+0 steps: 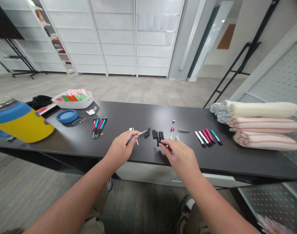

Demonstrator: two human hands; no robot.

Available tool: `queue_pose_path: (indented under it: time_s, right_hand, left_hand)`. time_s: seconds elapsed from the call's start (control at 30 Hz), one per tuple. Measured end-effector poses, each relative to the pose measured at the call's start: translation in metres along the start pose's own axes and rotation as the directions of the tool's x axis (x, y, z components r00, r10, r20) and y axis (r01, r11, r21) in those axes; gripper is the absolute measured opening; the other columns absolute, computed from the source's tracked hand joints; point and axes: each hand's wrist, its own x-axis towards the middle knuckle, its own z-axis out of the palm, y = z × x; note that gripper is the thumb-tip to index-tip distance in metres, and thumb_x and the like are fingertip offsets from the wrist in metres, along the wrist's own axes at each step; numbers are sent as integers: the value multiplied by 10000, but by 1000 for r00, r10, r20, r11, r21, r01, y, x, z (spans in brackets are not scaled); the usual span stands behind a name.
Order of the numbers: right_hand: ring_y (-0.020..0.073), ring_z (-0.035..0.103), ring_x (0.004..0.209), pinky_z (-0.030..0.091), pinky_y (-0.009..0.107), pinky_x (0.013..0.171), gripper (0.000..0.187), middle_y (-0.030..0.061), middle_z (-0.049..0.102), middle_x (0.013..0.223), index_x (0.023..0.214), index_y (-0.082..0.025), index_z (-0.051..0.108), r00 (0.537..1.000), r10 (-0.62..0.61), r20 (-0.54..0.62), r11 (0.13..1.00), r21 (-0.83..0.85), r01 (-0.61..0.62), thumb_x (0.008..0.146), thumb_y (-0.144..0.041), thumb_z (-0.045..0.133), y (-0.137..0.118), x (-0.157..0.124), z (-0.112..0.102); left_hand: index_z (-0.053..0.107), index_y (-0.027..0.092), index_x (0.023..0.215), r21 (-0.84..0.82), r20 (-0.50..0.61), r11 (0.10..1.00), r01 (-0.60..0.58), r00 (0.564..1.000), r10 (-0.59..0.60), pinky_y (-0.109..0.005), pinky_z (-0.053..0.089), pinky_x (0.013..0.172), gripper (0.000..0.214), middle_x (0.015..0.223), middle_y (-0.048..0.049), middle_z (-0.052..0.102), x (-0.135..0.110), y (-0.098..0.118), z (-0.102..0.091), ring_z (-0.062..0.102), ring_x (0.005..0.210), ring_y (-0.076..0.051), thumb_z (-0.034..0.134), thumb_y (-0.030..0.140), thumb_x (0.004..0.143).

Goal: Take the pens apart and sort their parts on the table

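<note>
My left hand (121, 149) is shut on a thin pen part (138, 135), silver towards the far end and teal near the fingers. My right hand (179, 158) pinches a black pen part (160, 141) at the fingertips, just in front of a row of black pen barrels (157, 135). More black barrels (146, 132) stand in a short row between my hands. Assembled pens in teal, red and black (99, 127) lie to the left, and white, red and teal pens (206, 137) lie to the right. Small metal pen parts (183, 131) sit beyond my right hand.
The black table (129, 114) holds a white tray of colourful items (72, 100), a blue round lid (67, 116) and a large yellow-and-blue cup (21, 122) at left. Rolled striped towels (261, 125) are stacked at right. The table's front edge runs below my wrists.
</note>
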Motion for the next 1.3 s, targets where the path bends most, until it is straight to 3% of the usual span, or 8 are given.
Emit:
queue_pose_path:
  time_s: [0.2,0.47,0.7,0.93,1.07,1.3]
  right_hand:
    - [241,611,885,468,367,853,163,79,721,931,1042,-183,704,994,-89,63,983,-155,98,1048,-212,544,-13,22,21]
    - [271,535,920,432,393,852,185,104,685,1012,991,-191,720,985,-22,172,959,-274,70,1006,-125,548,-16,42,45]
    - [280,536,925,427,413,868,221,123,685,1010,1025,-181,745,984,-10,178,961,-271,59,1027,-189,524,-21,44,45]
    - [309,528,1174,438,430,928,236,99,638,1313,1158,-267,746,974,-7,224,969,-238,62,992,-216,585,-29,46,42]
    - [315,530,1173,445,442,927,217,104,635,1317,1124,-266,754,973,4,232,970,-238,53,989,-226,589,-29,46,43]
    - [319,533,1152,460,446,929,201,119,645,1275,1070,-236,757,979,39,199,969,-246,11,1001,-240,568,-30,46,44]
  left_hand:
    - [641,231,1192,-50,-51,988,145,988,-148,-280,523,850,247,929,-1,747,1,-4,1,698,838,-159,461,335,1058]
    - [608,223,1192,-6,-27,995,102,994,-102,-315,513,873,237,991,-25,752,2,-9,-1,700,910,-186,421,289,1062]
    - [611,230,1167,-10,-20,989,149,989,-149,-309,517,849,232,1006,-18,756,5,-17,-8,709,945,-185,415,300,1065]
    - [607,237,1177,38,84,998,51,995,-54,-328,512,884,232,1070,-31,738,4,-17,-1,688,991,-196,403,281,1074]
    - [607,224,1175,136,141,991,-6,990,-13,-353,505,893,239,1085,-58,719,5,-15,2,674,1023,-223,395,282,1080]
    - [603,218,1162,199,141,980,27,988,-56,-353,505,835,223,984,-47,721,6,-15,2,671,935,-222,402,250,1070]
